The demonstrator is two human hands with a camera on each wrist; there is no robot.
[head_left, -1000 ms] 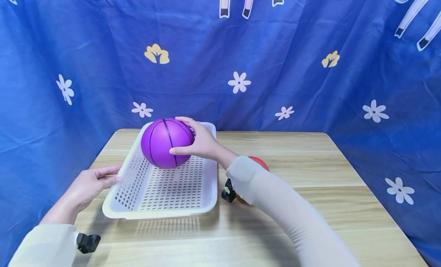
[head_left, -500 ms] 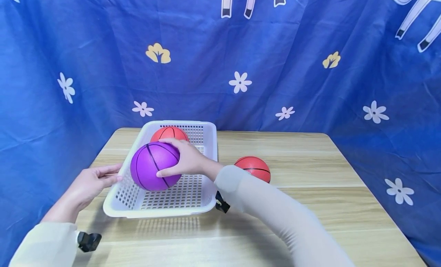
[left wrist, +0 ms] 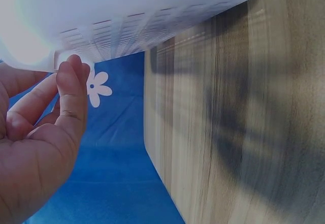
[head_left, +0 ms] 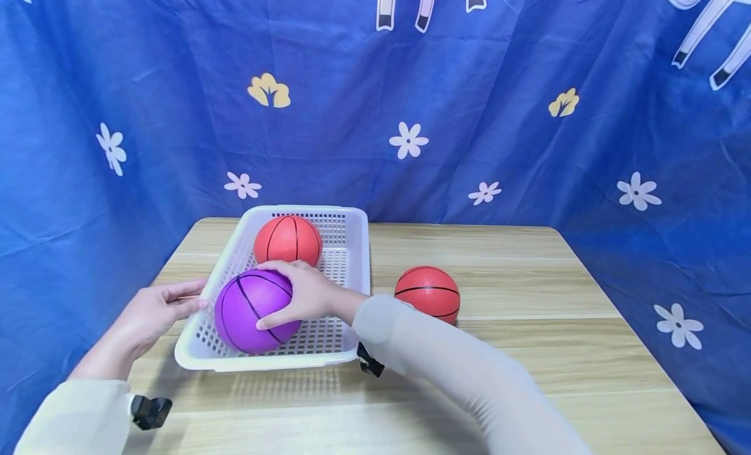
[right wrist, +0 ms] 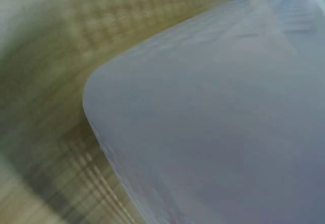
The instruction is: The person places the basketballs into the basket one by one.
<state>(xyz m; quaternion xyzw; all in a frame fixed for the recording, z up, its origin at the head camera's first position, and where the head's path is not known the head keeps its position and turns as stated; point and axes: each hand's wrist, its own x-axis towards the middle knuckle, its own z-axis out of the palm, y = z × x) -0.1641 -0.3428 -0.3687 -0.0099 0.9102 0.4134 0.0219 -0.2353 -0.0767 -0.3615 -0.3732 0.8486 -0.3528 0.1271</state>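
Observation:
In the head view my right hand (head_left: 305, 291) grips a purple basketball (head_left: 253, 321) from its right side, fingers over the top and thumb across the front. The ball is low inside the near part of a white plastic basket (head_left: 361, 259). Behind it, in the same basket, lies a red basketball (head_left: 287, 238). My left hand (head_left: 157, 315) pinches the basket's left rim; the left wrist view shows the fingertips (left wrist: 71, 74) at the rim's edge. The right wrist view is filled by the basket's blurred outer wall (right wrist: 203, 122), with the right hand out of sight.
A second red basketball (head_left: 428, 293) sits on the wooden table (head_left: 528, 298), right of the basket and just behind my right sleeve (head_left: 446, 370). A blue curtain (head_left: 328, 129) with flower prints hangs along the table's back and sides.
My right hand has brought the purple basketball toward me and down into the near part of the basket, uncovering the red ball behind it. My left hand has stayed at the rim.

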